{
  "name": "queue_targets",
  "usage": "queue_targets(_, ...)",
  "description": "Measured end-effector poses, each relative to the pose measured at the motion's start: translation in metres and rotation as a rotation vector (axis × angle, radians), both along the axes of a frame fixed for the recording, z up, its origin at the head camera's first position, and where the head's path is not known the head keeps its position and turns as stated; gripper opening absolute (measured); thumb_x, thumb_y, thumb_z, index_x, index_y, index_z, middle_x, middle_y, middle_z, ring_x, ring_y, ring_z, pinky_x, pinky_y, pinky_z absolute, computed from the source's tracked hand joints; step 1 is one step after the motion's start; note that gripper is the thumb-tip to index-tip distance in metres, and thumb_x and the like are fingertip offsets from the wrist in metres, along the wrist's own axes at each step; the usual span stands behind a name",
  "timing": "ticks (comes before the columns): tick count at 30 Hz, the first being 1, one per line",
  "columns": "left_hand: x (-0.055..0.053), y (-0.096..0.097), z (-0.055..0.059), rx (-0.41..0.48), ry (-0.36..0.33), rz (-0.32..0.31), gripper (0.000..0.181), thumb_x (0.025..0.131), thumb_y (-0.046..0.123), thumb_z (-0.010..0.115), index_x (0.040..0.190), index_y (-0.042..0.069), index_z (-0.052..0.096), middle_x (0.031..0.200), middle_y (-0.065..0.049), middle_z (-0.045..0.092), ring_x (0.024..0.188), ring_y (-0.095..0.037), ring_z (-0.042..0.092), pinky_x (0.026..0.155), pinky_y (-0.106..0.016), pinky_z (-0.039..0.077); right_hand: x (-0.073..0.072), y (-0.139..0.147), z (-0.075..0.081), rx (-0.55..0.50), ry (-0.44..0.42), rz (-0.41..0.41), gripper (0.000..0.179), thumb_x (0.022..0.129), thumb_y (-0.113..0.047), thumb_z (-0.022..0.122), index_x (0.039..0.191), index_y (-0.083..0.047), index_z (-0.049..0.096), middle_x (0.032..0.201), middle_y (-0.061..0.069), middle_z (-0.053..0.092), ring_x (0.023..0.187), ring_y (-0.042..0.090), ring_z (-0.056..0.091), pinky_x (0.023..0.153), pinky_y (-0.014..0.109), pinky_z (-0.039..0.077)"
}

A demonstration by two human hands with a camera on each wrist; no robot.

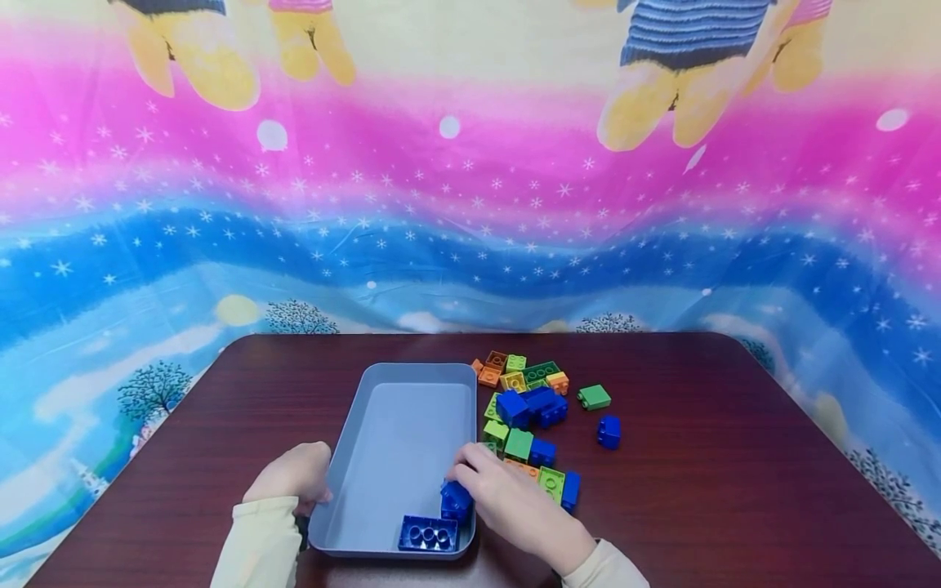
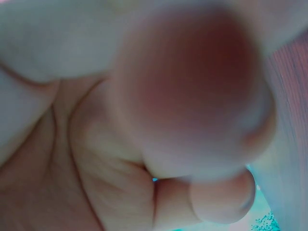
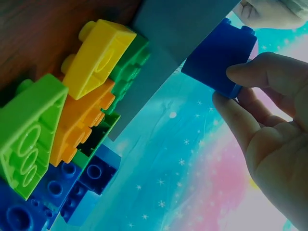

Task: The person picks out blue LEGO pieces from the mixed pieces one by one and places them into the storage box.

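Note:
My right hand [image 1: 507, 498] pinches a blue toy brick [image 3: 219, 57] between thumb and fingers, above the near right corner of a grey tray [image 1: 390, 457]. Below it in that corner, a dark blue brick [image 1: 428, 534] lies on its side, its hollow underside showing. More blue beside it is partly hidden by the held brick. At the tray's left wall, my left hand [image 1: 290, 474] holds the rim with curled fingers. The left wrist view has only blurred fingers [image 2: 221, 195] and palm, with the tray's edge hidden there.
Right of the tray lies a loose heap of bricks, including a green brick [image 1: 519, 443], a yellow brick [image 3: 98, 57] and an orange brick [image 3: 82, 122]. Farther right are a lone green brick [image 1: 594, 397] and a lone blue brick [image 1: 608, 432] on the dark table [image 1: 698, 490].

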State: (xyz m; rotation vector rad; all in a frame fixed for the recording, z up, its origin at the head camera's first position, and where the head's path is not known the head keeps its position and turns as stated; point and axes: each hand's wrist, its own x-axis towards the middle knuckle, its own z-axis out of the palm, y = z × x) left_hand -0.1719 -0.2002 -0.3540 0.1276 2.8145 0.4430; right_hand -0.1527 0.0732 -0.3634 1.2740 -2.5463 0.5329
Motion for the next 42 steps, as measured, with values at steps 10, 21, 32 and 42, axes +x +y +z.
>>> queue_targets(10,0.0,0.002,0.001,-0.018,0.005,0.001,0.02,0.068,-0.005,0.071,0.059,0.001,0.055,0.045,-0.004,0.045,0.038,-0.012,0.041,0.044,-0.026,0.038,0.002,-0.007,-0.008,0.011,0.053,0.127,0.026,0.079,0.002,0.064,0.102,-0.009,0.062,0.1,-0.002,0.048,0.093,0.006,0.045,0.078,0.009,0.039)
queue_targets(21,0.001,0.0,0.0,0.005,-0.008,-0.009,0.023,0.07,-0.004,0.07,0.057,0.003,0.053,0.042,-0.003,0.044,0.036,-0.011,0.039,0.044,-0.027,0.039,0.006,-0.011,-0.01,0.066,0.039,0.188,0.031,0.079,-0.001,0.065,0.108,-0.01,0.06,0.104,-0.002,0.05,0.095,0.007,0.045,0.08,0.009,0.037)
queue_targets(32,0.0,0.001,0.0,0.001,-0.001,-0.008,0.022,0.069,-0.005,0.07,0.058,0.002,0.053,0.044,-0.004,0.046,0.036,-0.011,0.04,0.044,-0.027,0.039,0.012,-0.017,-0.013,0.154,0.092,0.219,0.035,0.077,-0.001,0.067,0.109,-0.015,0.06,0.107,-0.005,0.051,0.098,0.006,0.043,0.073,0.007,0.038)
queue_targets(42,-0.001,0.0,0.0,0.0,-0.018,-0.001,0.023,0.069,-0.005,0.07,0.058,0.003,0.052,0.044,-0.003,0.043,0.036,-0.011,0.039,0.045,-0.026,0.039,0.013,-0.019,-0.015,0.14,0.048,0.25,0.04,0.076,-0.001,0.068,0.112,-0.015,0.059,0.109,-0.005,0.049,0.101,0.005,0.042,0.07,0.005,0.038)
